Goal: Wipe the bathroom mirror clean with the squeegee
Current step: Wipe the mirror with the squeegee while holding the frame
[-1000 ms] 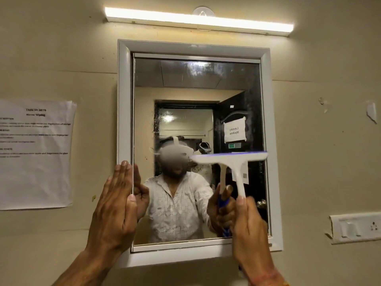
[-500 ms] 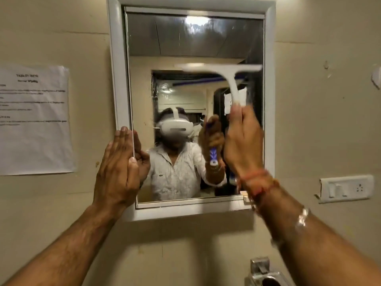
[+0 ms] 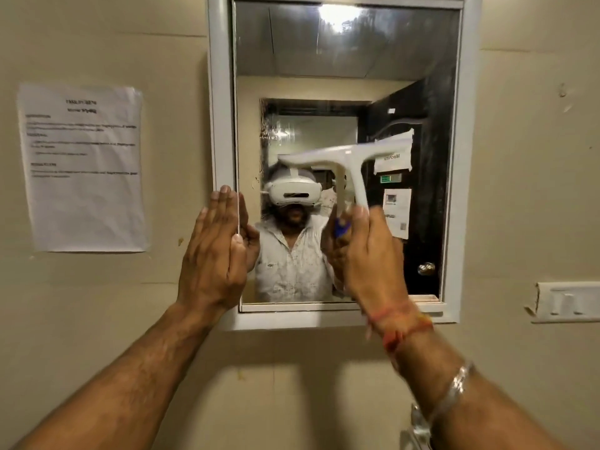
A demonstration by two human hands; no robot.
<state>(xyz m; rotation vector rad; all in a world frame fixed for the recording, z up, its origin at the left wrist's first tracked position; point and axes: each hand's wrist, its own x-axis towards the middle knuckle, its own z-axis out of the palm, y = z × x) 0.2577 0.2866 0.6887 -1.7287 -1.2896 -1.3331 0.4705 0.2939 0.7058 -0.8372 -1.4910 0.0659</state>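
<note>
The white plastic T-shaped squeegee [image 3: 347, 157] is held against the middle of the rectangular white-framed wall mirror [image 3: 341, 43]. Its blade bar runs roughly across the glass, the right end tilted upward, and its handle points down into the right hand [image 3: 367, 254], which is clamped around the blue-tipped grip. The left hand [image 3: 212, 251] is laid flat, fingers together and straight, on the mirror's left frame edge, holding nothing. The lower right of the glass is covered by the right hand and wrist, where a red thread band [image 3: 401, 323] and a silver bangle [image 3: 454, 391] are worn. A printed white paper sheet [image 3: 81, 167] is stuck to the beige wall at the left, and a white switch plate [image 3: 568, 302] is mounted at the right. Compared with half a second ago, the blade is seen lower on the glass and more tilted, while the left hand is unmoved.
</note>
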